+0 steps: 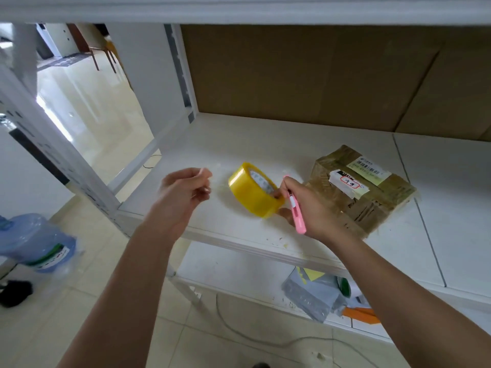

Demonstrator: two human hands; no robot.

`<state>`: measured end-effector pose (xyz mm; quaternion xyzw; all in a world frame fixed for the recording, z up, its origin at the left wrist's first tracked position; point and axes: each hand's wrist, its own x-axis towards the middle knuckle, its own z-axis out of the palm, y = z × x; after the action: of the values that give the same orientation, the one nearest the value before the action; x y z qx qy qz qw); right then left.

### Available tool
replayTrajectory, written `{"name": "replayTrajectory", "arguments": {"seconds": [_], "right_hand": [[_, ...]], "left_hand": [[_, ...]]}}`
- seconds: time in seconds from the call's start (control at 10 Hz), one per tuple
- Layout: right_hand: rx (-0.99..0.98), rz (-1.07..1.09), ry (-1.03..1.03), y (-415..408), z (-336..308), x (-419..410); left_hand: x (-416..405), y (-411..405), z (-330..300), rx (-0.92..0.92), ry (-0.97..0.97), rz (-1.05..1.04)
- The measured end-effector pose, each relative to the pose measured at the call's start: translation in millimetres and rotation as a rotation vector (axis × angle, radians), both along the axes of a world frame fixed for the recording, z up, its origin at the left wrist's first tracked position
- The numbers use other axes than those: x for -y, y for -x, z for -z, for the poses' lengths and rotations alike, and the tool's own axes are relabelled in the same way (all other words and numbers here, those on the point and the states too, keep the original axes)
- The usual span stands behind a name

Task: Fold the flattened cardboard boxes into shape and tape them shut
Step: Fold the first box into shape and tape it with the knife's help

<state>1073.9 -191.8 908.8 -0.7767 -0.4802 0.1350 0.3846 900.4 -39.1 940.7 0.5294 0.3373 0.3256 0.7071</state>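
Gripping the yellow tape roll (253, 189) and a pink utility knife (297, 211) above the shelf (239, 144), the right hand (305, 205) steadies it; the left hand (183, 191) pinches what looks like the clear tape end. The taped box (364, 187) sits just right. That strip could fold onto itself if slackened.

Yellow tape roll (253, 191), pink cutter (297, 213)

A roll of tape (252, 189) is standing on the shelf (239, 144), left of a taped box (364, 189); cardboard sheets (305, 75) are leaning behind them. A water jug (34, 243) is lying on the floor at left.
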Motion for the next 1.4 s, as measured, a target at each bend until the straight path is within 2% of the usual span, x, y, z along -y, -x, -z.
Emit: {"name": "replayTrajectory", "arguments": {"seconds": [0.1,0.2,0.3,0.4,0.5,0.7,0.8,0.9,1.0,1.1,1.2,1.3,1.4], "right_hand": [[-0.407,0.140,-0.060,8,-7,-16],[-0.515,0.186,-0.343,16,-24,-19],[-0.582,0.151,-0.392,19,-42,-20],[-0.318,0.179,-0.302,15,-49,-20],[-0.268,0.188,-0.283,10,-51,-19],[-0.180,0.221,-0.200,1,-48,-31],[-0.146,0.208,-0.192,-3,-46,-34],[-0.107,0.193,-0.200,-6,-50,-37],[-0.180,0.150,-0.278,-14,-55,-39],[-0.207,0.135,-0.288,-21,-58,-39],[-0.190,0.138,-0.279,-24,-58,-39],[-0.236,0.170,-0.319,-29,-58,-37],[-0.308,0.200,-0.384,-38,-50,-33]], "left_hand": [[17,-21,-8,-0.069,-0.128,0.020],[28,-40,-9,-0.094,-0.166,0.028],[38,-55,-7,-0.102,-0.170,0.090],[44,-63,-4,-0.019,-0.101,0.220],[45,-67,-5,0.112,0.078,0.309],[39,-72,-3,0.330,0.477,0.358],[32,-68,-6,0.261,0.469,0.305],[24,-64,-5,0.156,0.410,0.214],[13,-61,-2,0.064,0.244,0.081],[4,-54,17,-0.324,-0.235,0.060],[4,-52,52,-0.585,-0.577,0.282],[8,-52,75,-0.481,-0.647,0.248],[5,-44,70,-0.343,-0.683,0.169]]}}
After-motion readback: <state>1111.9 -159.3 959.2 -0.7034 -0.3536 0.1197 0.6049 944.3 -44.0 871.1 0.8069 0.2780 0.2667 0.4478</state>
